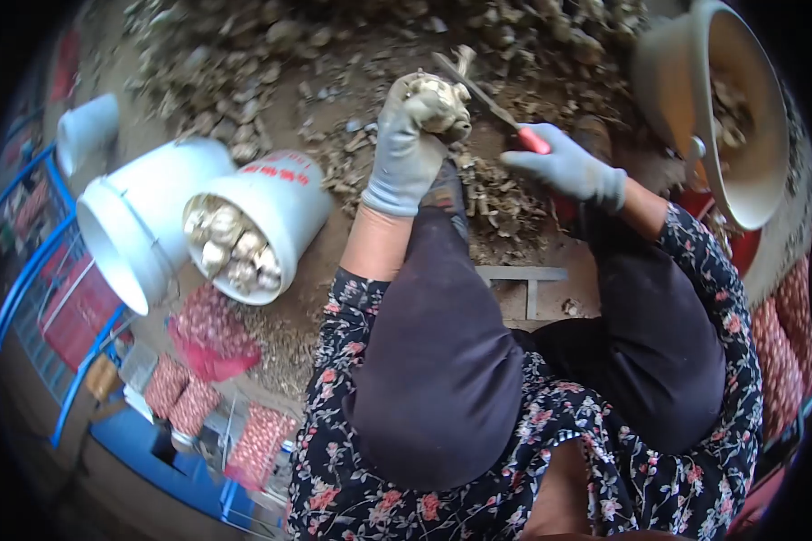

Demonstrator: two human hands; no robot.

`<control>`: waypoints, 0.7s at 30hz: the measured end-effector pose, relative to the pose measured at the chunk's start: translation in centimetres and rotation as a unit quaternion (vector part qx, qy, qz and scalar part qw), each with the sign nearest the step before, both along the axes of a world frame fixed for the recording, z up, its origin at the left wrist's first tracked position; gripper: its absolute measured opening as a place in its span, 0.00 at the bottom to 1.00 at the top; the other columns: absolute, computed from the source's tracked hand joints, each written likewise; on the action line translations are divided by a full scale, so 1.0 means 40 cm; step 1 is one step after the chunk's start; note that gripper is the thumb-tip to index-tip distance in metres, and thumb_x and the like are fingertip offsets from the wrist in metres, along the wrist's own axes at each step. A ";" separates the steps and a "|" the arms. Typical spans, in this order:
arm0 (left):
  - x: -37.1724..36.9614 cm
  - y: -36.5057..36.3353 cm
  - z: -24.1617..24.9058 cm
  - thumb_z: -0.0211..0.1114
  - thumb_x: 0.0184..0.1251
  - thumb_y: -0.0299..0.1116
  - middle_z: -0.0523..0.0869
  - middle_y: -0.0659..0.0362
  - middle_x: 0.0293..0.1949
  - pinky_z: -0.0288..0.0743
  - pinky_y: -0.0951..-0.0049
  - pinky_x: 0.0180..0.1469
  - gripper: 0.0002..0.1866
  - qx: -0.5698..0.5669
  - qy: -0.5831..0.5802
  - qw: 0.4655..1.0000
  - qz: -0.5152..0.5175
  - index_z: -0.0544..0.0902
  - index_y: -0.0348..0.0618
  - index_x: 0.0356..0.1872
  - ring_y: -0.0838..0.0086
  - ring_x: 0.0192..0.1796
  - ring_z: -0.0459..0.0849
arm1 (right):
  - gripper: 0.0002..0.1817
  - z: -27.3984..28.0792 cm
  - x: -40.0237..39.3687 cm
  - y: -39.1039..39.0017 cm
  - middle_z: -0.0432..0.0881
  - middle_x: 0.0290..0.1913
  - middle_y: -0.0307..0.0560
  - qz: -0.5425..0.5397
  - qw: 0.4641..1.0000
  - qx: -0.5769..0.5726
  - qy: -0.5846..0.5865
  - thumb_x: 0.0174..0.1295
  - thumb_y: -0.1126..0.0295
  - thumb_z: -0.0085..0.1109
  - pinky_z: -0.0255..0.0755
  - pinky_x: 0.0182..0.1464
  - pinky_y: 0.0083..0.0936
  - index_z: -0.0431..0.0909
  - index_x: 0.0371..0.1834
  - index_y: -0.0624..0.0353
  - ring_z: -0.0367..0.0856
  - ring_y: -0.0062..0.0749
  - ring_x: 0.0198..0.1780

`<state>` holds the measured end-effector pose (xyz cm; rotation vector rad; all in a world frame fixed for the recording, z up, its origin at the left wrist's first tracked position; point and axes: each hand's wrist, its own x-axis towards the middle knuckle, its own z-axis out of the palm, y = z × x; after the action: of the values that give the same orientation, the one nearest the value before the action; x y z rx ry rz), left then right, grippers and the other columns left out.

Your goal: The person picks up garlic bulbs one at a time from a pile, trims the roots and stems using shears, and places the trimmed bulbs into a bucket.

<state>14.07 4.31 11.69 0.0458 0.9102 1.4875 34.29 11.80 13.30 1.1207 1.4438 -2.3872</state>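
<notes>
Holding garlic (440, 106), left hand (401, 153) outstretched; right hand (564, 166) grips red-handled tool (534, 140).

The garlic (440, 108) looks papery, the blade (480, 94) metal, the handle (533, 140) glossy plastic, the gloves (400, 169) matt cloth.

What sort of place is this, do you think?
Probably a garlic-processing workspace: there's garlic in the gloved left hand, a wide heap of garlic in front, and a tipped white bucket holding more bulbs.
</notes>
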 end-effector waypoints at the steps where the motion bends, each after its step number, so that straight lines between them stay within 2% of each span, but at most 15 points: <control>1: -0.029 -0.028 0.035 0.60 0.62 0.28 0.81 0.56 0.43 0.76 0.67 0.48 0.11 0.078 0.212 0.974 -0.035 0.77 0.41 0.45 0.69 0.45 0.80 | 0.14 0.027 0.004 0.011 0.68 0.19 0.31 0.012 1.000 -0.017 -0.019 0.65 0.62 0.58 0.61 0.20 0.17 0.68 0.26 0.55 0.66 0.14 0.18; 3: -0.075 -0.085 0.170 0.57 0.62 0.21 0.79 0.54 0.47 0.79 0.72 0.43 0.08 0.026 0.274 0.957 0.089 0.78 0.37 0.42 0.68 0.43 0.81 | 0.12 0.003 0.038 0.015 0.69 0.19 0.31 0.003 0.999 -0.033 -0.023 0.64 0.63 0.59 0.61 0.20 0.17 0.70 0.27 0.56 0.66 0.14 0.18; 4: -0.119 -0.133 0.194 0.59 0.63 0.25 0.78 0.52 0.46 0.80 0.72 0.41 0.10 -0.043 0.530 0.840 0.111 0.76 0.36 0.44 0.69 0.42 0.82 | 0.12 0.005 0.048 0.012 0.70 0.19 0.32 -0.005 0.998 -0.055 -0.027 0.63 0.63 0.59 0.61 0.19 0.18 0.70 0.27 0.55 0.67 0.14 0.17; 6: -0.234 -0.254 0.213 0.64 0.61 0.28 0.77 0.51 0.47 0.81 0.71 0.44 0.23 -0.116 0.658 0.685 0.291 0.69 0.38 0.56 0.66 0.46 0.80 | 0.12 0.007 0.057 0.003 0.70 0.19 0.32 -0.006 0.997 -0.058 -0.046 0.63 0.63 0.59 0.62 0.19 0.18 0.71 0.27 0.56 0.67 0.15 0.17; 8: -0.362 -0.413 0.231 0.63 0.63 0.42 0.71 0.40 0.54 0.68 0.57 0.59 0.30 -0.378 0.804 0.441 0.128 0.65 0.36 0.62 0.54 0.58 0.70 | 0.12 -0.019 0.076 -0.001 0.72 0.19 0.33 -0.022 0.996 -0.050 -0.064 0.62 0.63 0.59 0.64 0.19 0.19 0.71 0.27 0.56 0.69 0.17 0.16; 9: -0.432 -0.499 0.162 0.60 0.65 0.46 0.70 0.38 0.56 0.60 0.52 0.64 0.30 -0.419 0.826 0.372 0.069 0.66 0.38 0.63 0.50 0.60 0.67 | 0.12 -0.027 0.080 0.002 0.72 0.19 0.33 -0.028 0.996 -0.056 -0.066 0.62 0.63 0.59 0.64 0.20 0.19 0.71 0.27 0.56 0.69 0.17 0.17; 10: -0.441 -0.535 0.147 0.60 0.65 0.46 0.70 0.38 0.56 0.60 0.52 0.64 0.30 -0.411 0.828 0.376 0.068 0.66 0.38 0.63 0.50 0.60 0.67 | 0.12 -0.027 0.076 0.005 0.72 0.20 0.33 -0.031 0.995 -0.062 -0.067 0.62 0.63 0.59 0.65 0.21 0.19 0.71 0.27 0.56 0.69 0.17 0.18; 12: -0.460 -0.548 0.132 0.59 0.66 0.45 0.71 0.41 0.57 0.61 0.52 0.63 0.26 -0.499 0.822 0.259 -0.087 0.71 0.39 0.60 0.48 0.60 0.67 | 0.12 0.014 0.062 0.022 0.72 0.20 0.33 0.002 0.997 -0.030 -0.071 0.63 0.63 0.59 0.65 0.23 0.19 0.71 0.26 0.57 0.70 0.16 0.20; 13: -0.441 -0.478 0.146 0.59 0.66 0.45 0.71 0.41 0.57 0.61 0.52 0.63 0.26 -0.491 0.825 0.265 -0.087 0.71 0.39 0.60 0.48 0.60 0.67 | 0.13 0.000 0.067 0.027 0.73 0.22 0.33 0.015 0.998 -0.034 -0.051 0.63 0.63 0.59 0.66 0.25 0.18 0.71 0.26 0.57 0.70 0.15 0.23; 15: -0.370 -0.305 0.223 0.59 0.66 0.42 0.74 0.43 0.56 0.63 0.54 0.62 0.21 -0.303 0.938 0.165 0.040 0.77 0.38 0.54 0.49 0.59 0.70 | 0.13 -0.007 0.071 0.025 0.73 0.23 0.33 0.011 0.997 -0.038 -0.067 0.63 0.62 0.60 0.66 0.26 0.18 0.71 0.27 0.58 0.71 0.15 0.24; 17: -0.393 -0.146 0.138 0.60 0.65 0.41 0.78 0.43 0.52 0.67 0.55 0.58 0.19 -0.170 0.917 0.362 -0.005 0.79 0.37 0.48 0.51 0.55 0.74 | 0.13 -0.020 0.070 0.030 0.73 0.22 0.35 0.020 0.997 -0.027 -0.076 0.62 0.61 0.60 0.67 0.26 0.19 0.71 0.29 0.59 0.72 0.16 0.24; 18: -0.388 -0.031 0.106 0.61 0.63 0.39 0.79 0.44 0.51 0.70 0.55 0.56 0.19 -0.081 0.925 0.370 -0.008 0.78 0.37 0.50 0.53 0.51 0.78 | 0.13 -0.030 0.070 0.027 0.73 0.22 0.35 0.018 0.996 -0.028 -0.077 0.62 0.61 0.60 0.67 0.26 0.19 0.71 0.29 0.59 0.72 0.16 0.24; 19: -0.367 0.070 0.098 0.61 0.62 0.41 0.78 0.44 0.53 0.70 0.56 0.58 0.22 -0.199 0.862 0.461 -0.073 0.76 0.36 0.53 0.52 0.54 0.78 | 0.13 -0.042 0.071 0.025 0.74 0.22 0.35 0.011 0.997 -0.015 -0.081 0.62 0.61 0.60 0.68 0.26 0.20 0.71 0.29 0.59 0.72 0.17 0.24; 20: -0.424 0.143 0.003 0.64 0.58 0.45 0.77 0.42 0.54 0.70 0.57 0.59 0.29 -0.220 0.885 0.400 -0.091 0.72 0.36 0.56 0.51 0.58 0.76 | 0.13 -0.050 0.074 0.024 0.74 0.22 0.36 0.003 0.996 -0.002 -0.087 0.62 0.61 0.60 0.68 0.26 0.21 0.71 0.30 0.59 0.72 0.17 0.24; 21: -0.462 0.218 -0.078 0.66 0.56 0.46 0.78 0.41 0.53 0.70 0.57 0.58 0.31 -0.310 0.838 0.432 -0.126 0.71 0.35 0.57 0.50 0.57 0.77 | 0.13 -0.050 0.073 0.025 0.74 0.23 0.37 0.000 0.995 0.001 -0.096 0.61 0.62 0.60 0.69 0.27 0.22 0.71 0.30 0.60 0.73 0.18 0.24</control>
<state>-4.42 13.04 8.57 1.2533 2.8051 0.1860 37.19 12.79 11.30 1.3106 1.3832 -2.2080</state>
